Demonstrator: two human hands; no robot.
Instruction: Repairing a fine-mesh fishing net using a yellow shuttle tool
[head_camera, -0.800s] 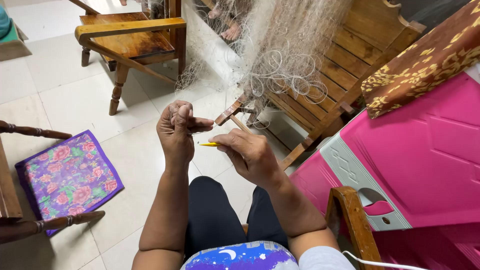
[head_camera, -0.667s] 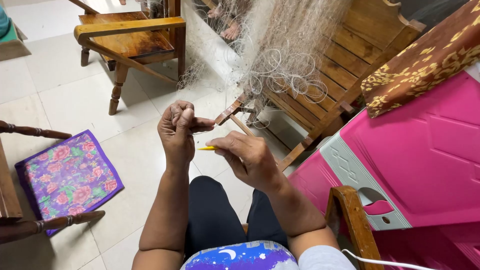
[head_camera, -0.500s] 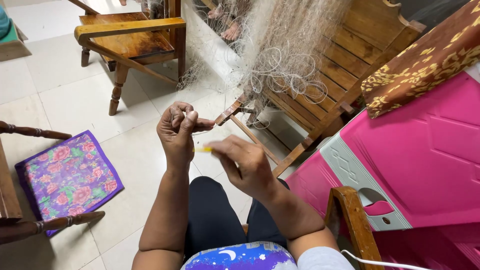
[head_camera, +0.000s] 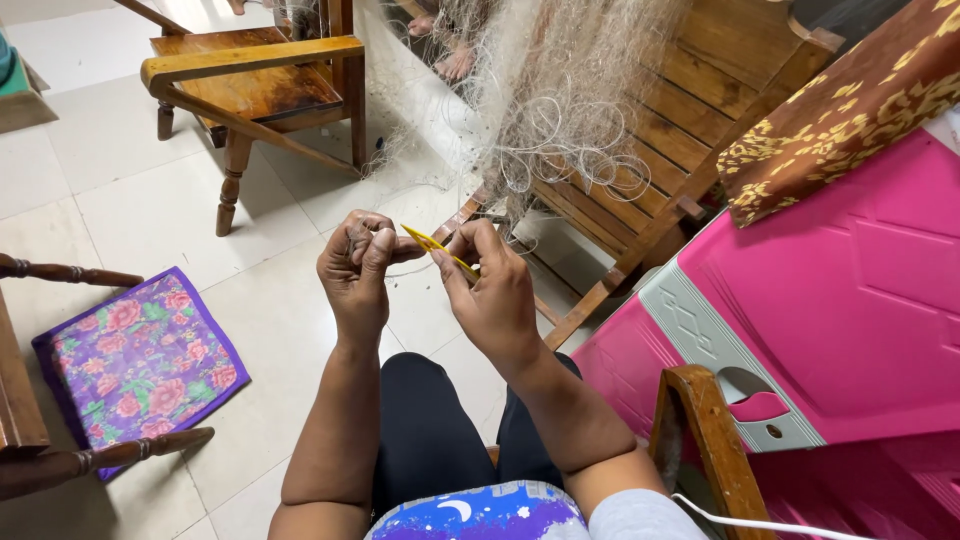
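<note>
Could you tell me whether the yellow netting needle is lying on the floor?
No, the yellow netting needle is held between both hands, above the lap.

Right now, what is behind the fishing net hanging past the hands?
Behind the fishing net stands a slatted wooden bench; someone's bare feet show through the mesh. The rest is covered by the bunched net.

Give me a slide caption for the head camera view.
Both hands, left hand and right hand, work a yellow netting needle through fishing net.
</note>
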